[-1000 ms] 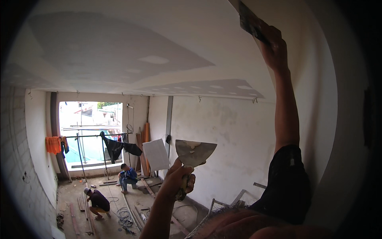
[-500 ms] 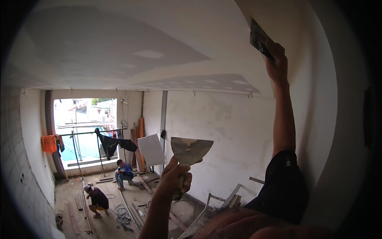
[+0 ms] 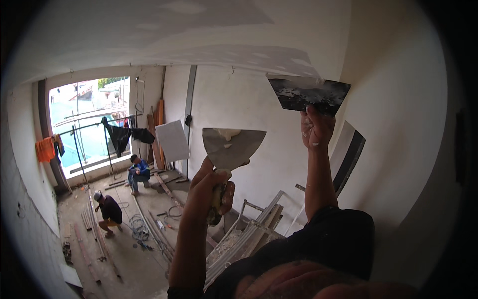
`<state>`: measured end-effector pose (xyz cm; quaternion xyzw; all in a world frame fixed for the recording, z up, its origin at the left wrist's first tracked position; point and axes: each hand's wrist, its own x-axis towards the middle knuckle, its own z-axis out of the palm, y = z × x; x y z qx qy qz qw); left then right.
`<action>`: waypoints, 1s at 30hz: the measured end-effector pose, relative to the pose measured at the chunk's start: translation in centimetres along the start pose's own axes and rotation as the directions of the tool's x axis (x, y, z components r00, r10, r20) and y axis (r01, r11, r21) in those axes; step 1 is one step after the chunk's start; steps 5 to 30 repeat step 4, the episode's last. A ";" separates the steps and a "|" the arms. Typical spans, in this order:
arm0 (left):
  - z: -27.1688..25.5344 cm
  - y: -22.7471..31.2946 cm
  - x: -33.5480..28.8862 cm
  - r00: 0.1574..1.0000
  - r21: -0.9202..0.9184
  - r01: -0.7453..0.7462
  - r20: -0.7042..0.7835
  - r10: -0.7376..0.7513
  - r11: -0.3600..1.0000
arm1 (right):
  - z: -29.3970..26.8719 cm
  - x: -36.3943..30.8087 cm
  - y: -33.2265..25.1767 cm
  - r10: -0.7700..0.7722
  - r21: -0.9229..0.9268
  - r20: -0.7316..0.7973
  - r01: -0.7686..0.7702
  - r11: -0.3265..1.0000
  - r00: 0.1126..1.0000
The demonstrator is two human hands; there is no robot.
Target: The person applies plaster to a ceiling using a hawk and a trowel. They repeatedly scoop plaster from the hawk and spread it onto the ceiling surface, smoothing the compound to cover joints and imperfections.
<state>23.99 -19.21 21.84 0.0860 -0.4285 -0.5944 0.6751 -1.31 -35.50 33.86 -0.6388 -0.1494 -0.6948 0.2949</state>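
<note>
My left hand point(image 3: 208, 193) is closed round the handle of a wide putty knife point(image 3: 235, 152), its flared metal blade pointing up. A dab of pale filler point(image 3: 229, 133) sits near the blade's top edge. Higher and to the right, my right hand point(image 3: 317, 130) grips the lower edge of a flat, dark spreader blade point(image 3: 309, 95). Black and whitish smears cover its face, and a thin line of pale filler runs along the top edge. White specks mark the fingers. The two blades are apart.
Patched ceiling point(image 3: 224, 30) stretches overhead; a pale wall point(image 3: 398, 149) rises at my right. Below stands a metal scaffold frame point(image 3: 249, 224) with planks. Two people, one crouching point(image 3: 108, 209) and one sitting point(image 3: 138, 172), are on the floor among pipes and cables point(image 3: 139, 226), near a window opening point(image 3: 89, 124).
My right hand has come down and left from the ceiling edge, turning the spreader's face towards me. My left hand with the putty knife has risen slightly. The view has tilted downward.
</note>
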 end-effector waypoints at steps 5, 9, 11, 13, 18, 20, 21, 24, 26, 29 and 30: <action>-2.1 0.3 0.1 0.996 -0.036 -0.018 0.091 0.022 0.999 | 1.2 -4.4 3.6 0.206 0.036 0.018 -0.207 0.978 0.978; -2.1 0.3 0.1 0.996 -0.036 -0.018 0.091 0.022 0.999 | 1.2 -4.4 3.6 0.206 0.036 0.018 -0.207 0.978 0.978; -2.1 0.3 0.1 0.996 -0.036 -0.018 0.091 0.022 0.999 | 1.2 -4.4 3.6 0.206 0.036 0.018 -0.207 0.978 0.978; -2.1 0.3 0.1 0.996 -0.036 -0.018 0.091 0.022 0.999 | 1.2 -4.4 3.6 0.206 0.036 0.018 -0.207 0.978 0.978; -2.1 0.3 0.1 0.996 -0.036 -0.018 0.091 0.022 0.999 | 1.2 -4.4 3.6 0.206 0.036 0.018 -0.207 0.978 0.978; -2.1 0.3 0.1 0.996 -0.036 -0.018 0.091 0.022 0.999 | 1.2 -4.4 3.6 0.206 0.036 0.018 -0.207 0.978 0.978; -2.1 0.3 0.1 0.996 -0.036 -0.018 0.091 0.022 0.999 | 1.2 -4.4 3.6 0.206 0.036 0.018 -0.207 0.978 0.978; -2.1 0.3 0.1 0.996 -0.036 -0.018 0.091 0.022 0.999 | 1.2 -4.4 3.6 0.206 0.036 0.018 -0.207 0.978 0.978; -2.1 0.3 0.1 0.996 -0.036 -0.018 0.091 0.022 0.999 | 1.2 -4.4 3.6 0.206 0.036 0.018 -0.207 0.978 0.978; -2.1 0.3 0.1 0.996 -0.036 -0.018 0.091 0.022 0.999 | 1.2 -4.4 3.6 0.206 0.036 0.018 -0.207 0.978 0.978; -2.1 0.3 0.1 0.996 -0.036 -0.018 0.091 0.022 0.999 | 1.2 -4.4 3.6 0.206 0.036 0.018 -0.207 0.978 0.978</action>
